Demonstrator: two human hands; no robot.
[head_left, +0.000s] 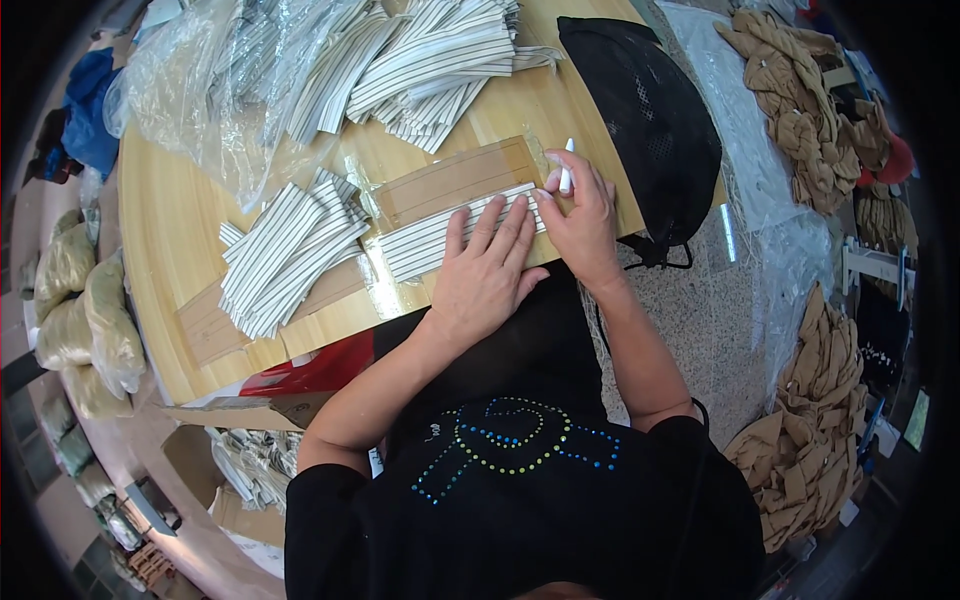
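My left hand [482, 280] lies flat with its fingers stretched out, pressing on a white fabric strip with dark stripes [415, 248]. The strip rests along a brown cardboard piece [450, 180] with drawn lines, taped to the wooden table [165, 270]. In my right hand [585, 225] is a white pen [567, 170], held nearly upright with its upper part showing. The fingertips of that hand are at the strip's right end; whether they also pinch the cloth I cannot tell. Left of the strip lies a loose pile of similar striped strips [290, 250].
More striped pieces [440, 70] and clear plastic bags [190, 110] cover the table's far side. A black mesh-panelled bag [650, 130] hangs over the right edge. Brown garments [810, 420] are heaped at right, and filled sacks [110, 320] stand at left.
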